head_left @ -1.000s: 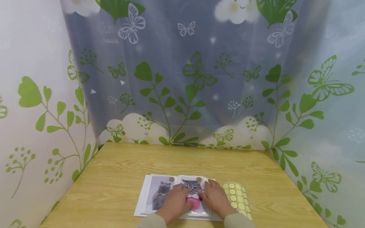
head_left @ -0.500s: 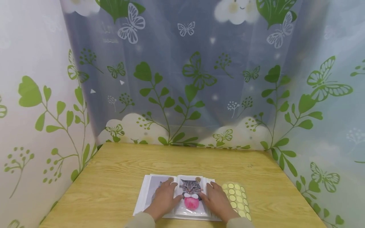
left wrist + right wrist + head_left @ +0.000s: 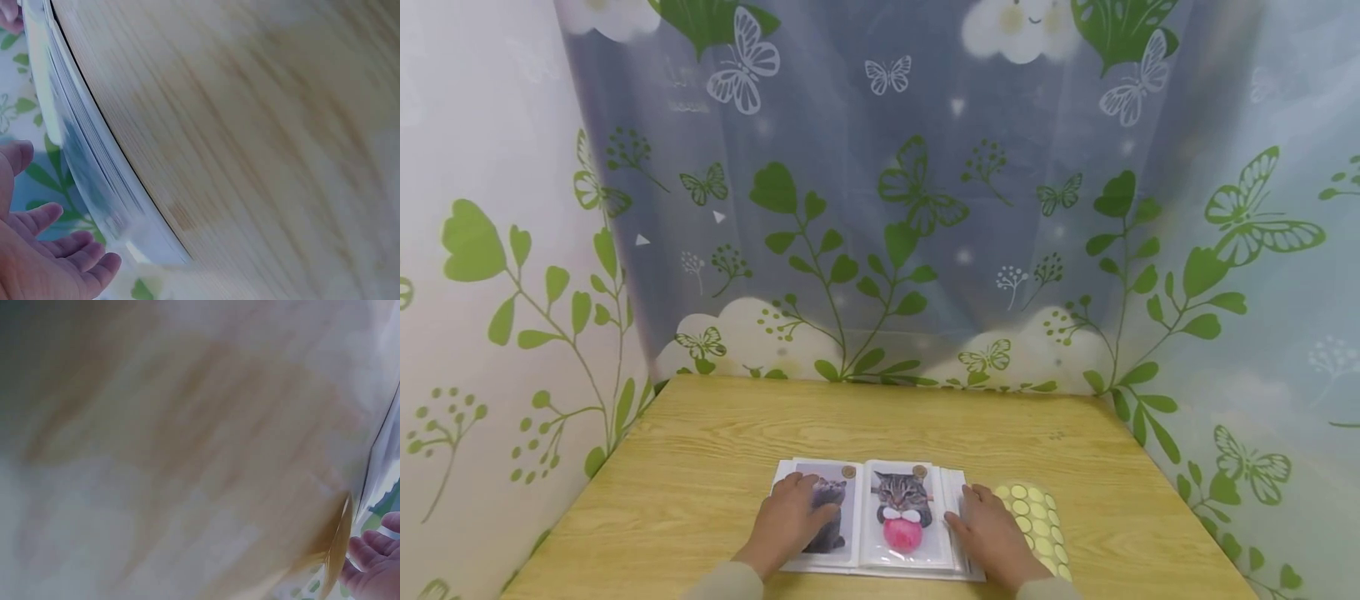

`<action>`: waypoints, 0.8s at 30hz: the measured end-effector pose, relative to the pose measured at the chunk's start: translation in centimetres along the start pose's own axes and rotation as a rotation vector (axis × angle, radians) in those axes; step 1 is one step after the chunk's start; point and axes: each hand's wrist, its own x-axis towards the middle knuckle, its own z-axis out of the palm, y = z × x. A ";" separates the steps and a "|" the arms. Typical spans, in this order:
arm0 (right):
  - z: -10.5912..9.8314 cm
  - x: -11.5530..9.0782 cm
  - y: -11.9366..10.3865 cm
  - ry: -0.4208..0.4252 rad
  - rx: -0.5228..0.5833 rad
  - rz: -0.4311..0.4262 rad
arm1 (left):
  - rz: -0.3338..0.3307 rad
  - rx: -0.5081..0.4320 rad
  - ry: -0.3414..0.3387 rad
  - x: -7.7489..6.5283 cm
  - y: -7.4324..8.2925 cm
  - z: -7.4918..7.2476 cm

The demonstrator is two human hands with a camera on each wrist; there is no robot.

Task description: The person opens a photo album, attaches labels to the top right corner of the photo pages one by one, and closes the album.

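Observation:
A photo album (image 3: 955,565) lies spread on the table in the head view. Its right page bears a cat picture (image 3: 902,500) with a pink ball; the left page has a grey cat picture (image 3: 831,521), partly hidden by my left hand (image 3: 785,518). That hand rests over the left page's outer side, fingers extended. My right hand (image 3: 997,533) is at the album's right edge, fingers loosely straight, overlapping the sheet of round yellow stickers (image 3: 1040,521). Page edges (image 3: 94,125) show beside my left fingers in the left wrist view; the sheet's bent edge (image 3: 337,550) stands beside my right fingers.
The wood-grain table (image 3: 880,421) extends behind and to both sides of the album. A curtain (image 3: 850,250) printed with leaves and butterflies hangs along its back edge, and similar patterned sheets flank it left and right.
My left hand has slid left from the right page to the left page's outer side, uncovering both cat pictures. My right hand has shifted slightly right, and the sticker sheet has moved right too.

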 end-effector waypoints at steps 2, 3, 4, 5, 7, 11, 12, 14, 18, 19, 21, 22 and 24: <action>-0.2 -0.2 0.4 -0.004 0.000 0.008 | -0.017 0.007 0.000 -0.1 -0.7 -0.3; -0.3 -0.3 0.5 -0.002 -0.004 0.007 | -0.026 0.008 0.001 -0.1 -1.0 -0.6; -0.3 -0.4 0.7 0.001 -0.001 0.007 | -0.035 0.013 0.000 -0.2 -1.3 -0.7; -0.4 -0.4 0.9 0.005 -0.003 0.007 | -0.041 0.013 0.003 -0.2 -1.7 -0.9; -0.5 -0.5 1.2 0.012 -0.014 0.000 | -0.052 0.019 0.005 -0.3 -2.4 -1.2; -0.7 -0.5 1.3 0.019 -0.030 -0.007 | -0.063 0.048 0.020 -0.6 -3.8 -1.7; -0.8 -0.5 1.2 0.021 -0.028 -0.010 | -0.065 0.055 0.024 -0.7 -4.1 -1.8; -0.8 -0.5 0.9 0.019 -0.016 -0.006 | -0.071 0.067 0.031 -0.8 -4.6 -2.0; -0.5 -0.5 0.2 0.002 -0.008 0.030 | -0.087 0.082 0.029 -0.9 -5.2 -2.2; -0.4 -0.5 0.1 -0.001 -0.015 0.038 | -0.092 0.087 0.025 -1.0 -5.2 -2.3; -0.2 -0.5 -0.2 -0.001 -0.037 0.055 | -0.101 0.096 0.020 -1.0 -5.3 -2.3; -0.2 -0.5 -0.3 -0.001 -0.052 0.055 | -0.102 0.100 0.020 -1.1 -5.3 -2.3; -0.1 -0.6 -0.4 0.004 -0.078 0.056 | -0.108 0.105 0.017 -1.1 -5.3 -2.4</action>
